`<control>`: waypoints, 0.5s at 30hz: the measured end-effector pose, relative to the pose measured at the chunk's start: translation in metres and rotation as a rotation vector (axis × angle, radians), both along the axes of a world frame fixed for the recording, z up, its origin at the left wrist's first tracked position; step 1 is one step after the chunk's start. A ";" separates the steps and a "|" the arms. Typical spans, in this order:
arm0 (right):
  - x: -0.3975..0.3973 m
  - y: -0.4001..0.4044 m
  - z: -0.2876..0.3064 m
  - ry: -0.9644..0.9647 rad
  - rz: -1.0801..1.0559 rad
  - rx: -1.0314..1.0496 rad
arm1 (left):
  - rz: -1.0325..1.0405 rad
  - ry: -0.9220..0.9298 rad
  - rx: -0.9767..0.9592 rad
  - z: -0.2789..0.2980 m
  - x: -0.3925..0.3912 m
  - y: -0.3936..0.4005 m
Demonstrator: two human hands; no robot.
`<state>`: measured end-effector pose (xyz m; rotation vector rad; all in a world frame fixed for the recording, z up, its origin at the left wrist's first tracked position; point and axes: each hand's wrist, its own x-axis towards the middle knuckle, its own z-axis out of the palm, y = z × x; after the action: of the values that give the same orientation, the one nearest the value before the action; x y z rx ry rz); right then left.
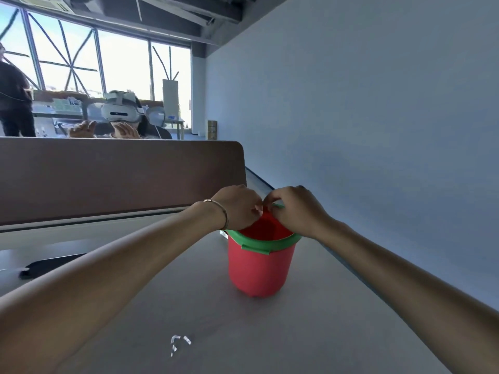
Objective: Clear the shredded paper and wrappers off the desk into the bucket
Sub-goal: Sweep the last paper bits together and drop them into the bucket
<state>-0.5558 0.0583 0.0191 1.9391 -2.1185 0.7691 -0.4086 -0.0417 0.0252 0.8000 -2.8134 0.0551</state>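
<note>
A red bucket (258, 268) with a green rim stands upright on the grey desk (205, 298). Both my hands hover over its far rim with fingertips close together. My left hand (239, 207) has its fingers curled over the opening. My right hand (293, 209) is pinched beside it. Whether either holds a scrap is hidden by the fingers. A few white paper shreds (178, 342) lie on the desk near the front. A small wrapper piece (223, 234) peeks out at the bucket's left rim.
A brown partition (118, 179) runs along the desk's far side. A dark flat object (51, 264) lies at the left. The blue-grey wall (378, 130) is to the right. Behind the partition sits a person with a headset; another stands far left.
</note>
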 end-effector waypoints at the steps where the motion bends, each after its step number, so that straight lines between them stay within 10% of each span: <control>1: 0.007 0.002 0.000 0.017 0.005 -0.015 | -0.004 0.022 -0.013 0.000 0.007 0.002; 15: 0.122 0.035 -0.089 -0.039 0.308 -0.023 | 0.234 0.120 0.086 -0.079 0.165 0.059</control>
<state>-0.4337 0.0930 -0.0702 2.2859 -1.8432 0.8842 -0.2441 0.0177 -0.0539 1.1103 -2.6125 -0.0745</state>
